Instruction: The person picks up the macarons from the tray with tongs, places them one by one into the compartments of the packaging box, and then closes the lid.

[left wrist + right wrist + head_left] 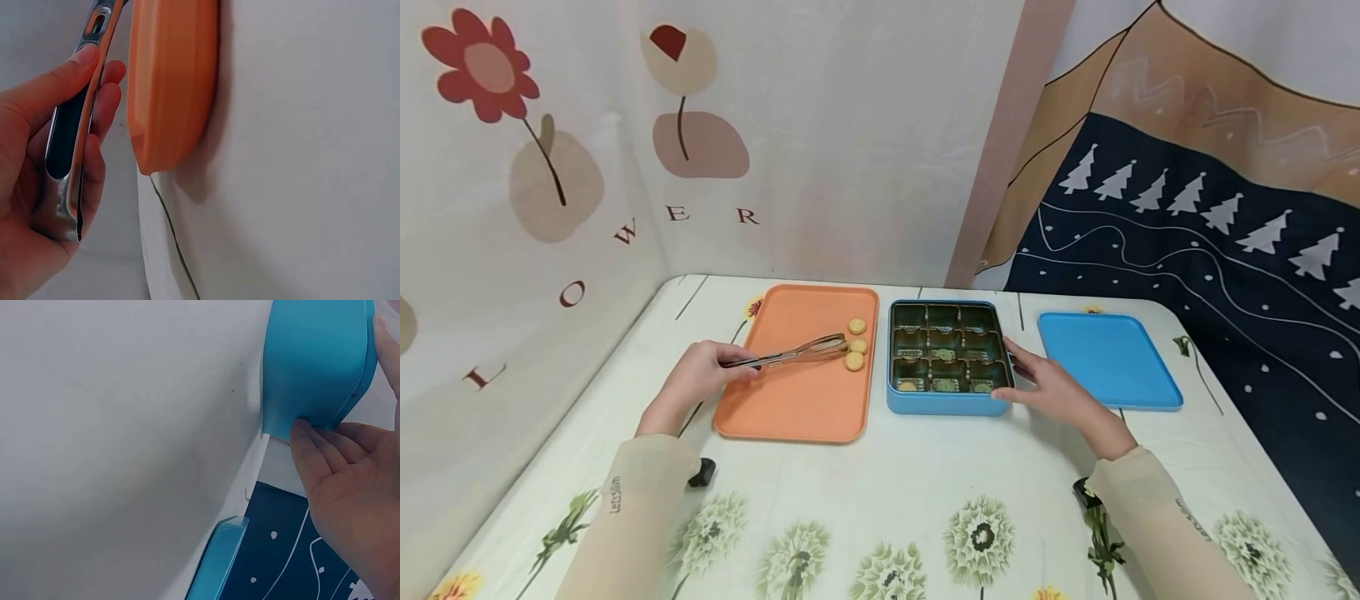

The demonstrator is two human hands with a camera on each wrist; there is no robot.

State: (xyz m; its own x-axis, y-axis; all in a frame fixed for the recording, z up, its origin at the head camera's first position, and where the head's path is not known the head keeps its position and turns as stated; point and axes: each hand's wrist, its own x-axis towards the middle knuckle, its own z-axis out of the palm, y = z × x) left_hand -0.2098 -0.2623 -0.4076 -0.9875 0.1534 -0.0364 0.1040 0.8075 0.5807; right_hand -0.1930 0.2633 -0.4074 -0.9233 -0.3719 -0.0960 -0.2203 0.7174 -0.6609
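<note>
My left hand (703, 373) grips metal tongs (790, 355) with a dark inset in the handle, which shows closely in the left wrist view (69, 134). The tong tips reach over the orange tray (790, 408) to small round yellow cookies at its right side. A cookie (857, 326) lies behind the tips, and another (854, 362) in front; a third overlaps the tips. My right hand (1052, 387) holds the near right corner of a blue box (947, 403), thumb at the rim and fingers along its side. Its dark insert has several compartments, some with pale round pieces at the bottom.
A flat blue lid (1108, 358) lies on the table to the right of the box. The flower-print tablecloth (850, 492) spreads in front of the tray and box. Printed curtains (865, 167) hang at the back and sides.
</note>
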